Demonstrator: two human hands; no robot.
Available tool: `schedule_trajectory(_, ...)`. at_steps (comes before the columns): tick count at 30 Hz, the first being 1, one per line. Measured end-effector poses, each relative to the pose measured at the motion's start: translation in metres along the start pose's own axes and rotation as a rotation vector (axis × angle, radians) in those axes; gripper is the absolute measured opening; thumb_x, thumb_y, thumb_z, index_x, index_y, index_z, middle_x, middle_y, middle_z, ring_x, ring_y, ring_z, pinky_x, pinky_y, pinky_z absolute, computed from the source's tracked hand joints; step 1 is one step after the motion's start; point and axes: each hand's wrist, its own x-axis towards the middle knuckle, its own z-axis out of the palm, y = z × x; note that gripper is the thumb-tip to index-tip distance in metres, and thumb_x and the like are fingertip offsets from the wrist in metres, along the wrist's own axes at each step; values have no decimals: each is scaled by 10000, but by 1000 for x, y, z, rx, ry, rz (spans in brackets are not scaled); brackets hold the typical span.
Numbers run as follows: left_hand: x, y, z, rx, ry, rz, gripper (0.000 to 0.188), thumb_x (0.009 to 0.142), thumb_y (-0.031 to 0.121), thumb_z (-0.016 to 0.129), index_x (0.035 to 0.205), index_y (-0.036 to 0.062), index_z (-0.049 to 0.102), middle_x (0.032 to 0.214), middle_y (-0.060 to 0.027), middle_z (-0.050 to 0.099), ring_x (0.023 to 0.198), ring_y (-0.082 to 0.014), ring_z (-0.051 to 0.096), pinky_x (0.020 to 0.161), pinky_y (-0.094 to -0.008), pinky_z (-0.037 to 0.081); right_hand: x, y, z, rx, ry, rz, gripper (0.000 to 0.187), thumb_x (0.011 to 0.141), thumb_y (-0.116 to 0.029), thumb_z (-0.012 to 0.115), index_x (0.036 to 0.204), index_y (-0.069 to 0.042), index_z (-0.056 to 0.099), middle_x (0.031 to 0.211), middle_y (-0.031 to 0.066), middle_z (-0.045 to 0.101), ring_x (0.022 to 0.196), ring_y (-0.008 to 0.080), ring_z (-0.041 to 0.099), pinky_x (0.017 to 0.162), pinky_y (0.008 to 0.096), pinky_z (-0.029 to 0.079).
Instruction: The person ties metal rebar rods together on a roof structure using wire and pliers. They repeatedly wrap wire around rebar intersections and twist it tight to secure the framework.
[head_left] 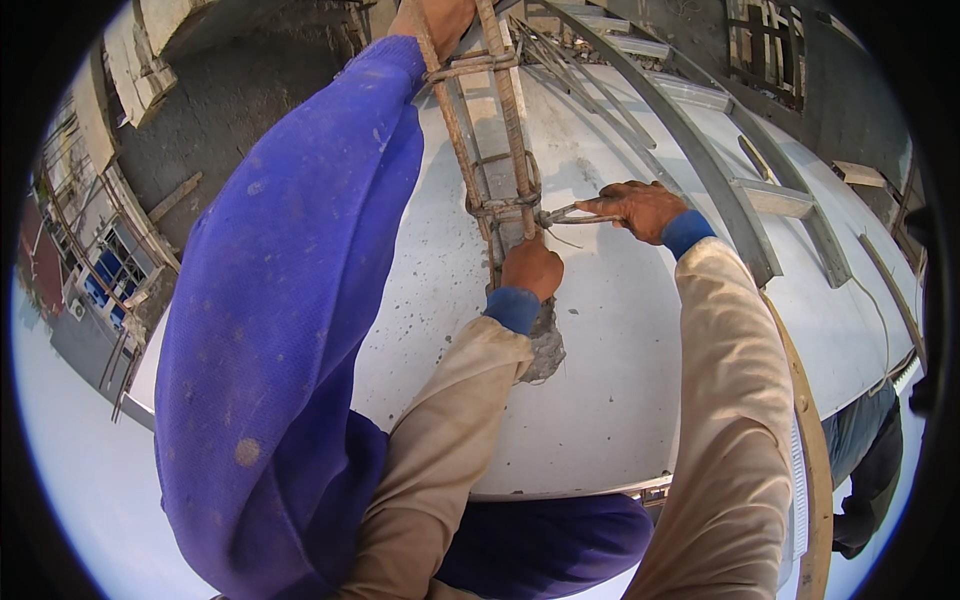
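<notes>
An upright cage of rusty rebar (pixel 516 130) with tied stirrups rises from rough concrete on a pale white board. My left hand (pixel 533 268) is closed around the cage's lower part, just under a stirrup (pixel 500 206). In my right hand (pixel 640 208) are steel pincers (pixel 583 217), held level from the right. Their jaws meet the tie wire (pixel 545 217) at the stirrup's right corner, and a loose wire end curls below. Another person's arm in a purple sleeve (pixel 280 300) reaches up on the left; that person's hand (pixel 440 22) is at the bars' far end.
A metal ladder-like frame (pixel 740 180) lies across the board's right side. Wooden planks (pixel 140 70) and a grey wall (pixel 240 110) stand at the far left. A lump of concrete (pixel 545 350) surrounds the cage's base. A person's dark clothing (pixel 875 470) shows at the lower right.
</notes>
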Motion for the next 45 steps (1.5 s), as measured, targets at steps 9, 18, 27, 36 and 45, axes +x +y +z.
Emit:
schedule_trajectory(9,-3,8,-8,34,36,14,499,869,166,533,1289,-102,556,1014,-341,684,991,-475,675,932,-505,523,-3,-1,11,329,-220,228,487,898,-495,734,1264,-176,690,814,67,691,783,242,678,742,389,560)
schedule_trajectory(18,-2,7,-5,26,3,2,476,851,160,569,1245,-107,590,1074,-358,670,1004,-498,662,908,-513,540,-22,-11,22,585,-181,329,363,866,-377,809,982,-86,626,707,43,624,607,183,636,582,337,543)
schedule_trajectory(27,3,5,-7,165,-56,161,351,813,123,639,1078,-106,615,966,-344,678,958,-489,679,856,-505,559,-32,8,32,-364,429,23,492,1020,-488,523,1401,-180,573,1181,43,676,1137,227,627,1001,385,483)
schedule_trajectory(36,2,7,-8,69,-8,24,359,828,127,598,1095,-113,609,975,-349,687,953,-484,685,875,-506,558,-58,-59,20,-66,63,347,474,1065,-492,417,1251,-103,617,946,172,717,799,342,734,721,457,588)
schedule_trajectory(45,-4,8,-17,7,-35,-49,348,814,104,602,1108,-75,648,1097,-336,677,1053,-484,659,945,-513,536,-69,-89,2,-95,78,403,473,1079,-463,379,1177,-75,631,910,183,730,806,357,739,708,461,596)
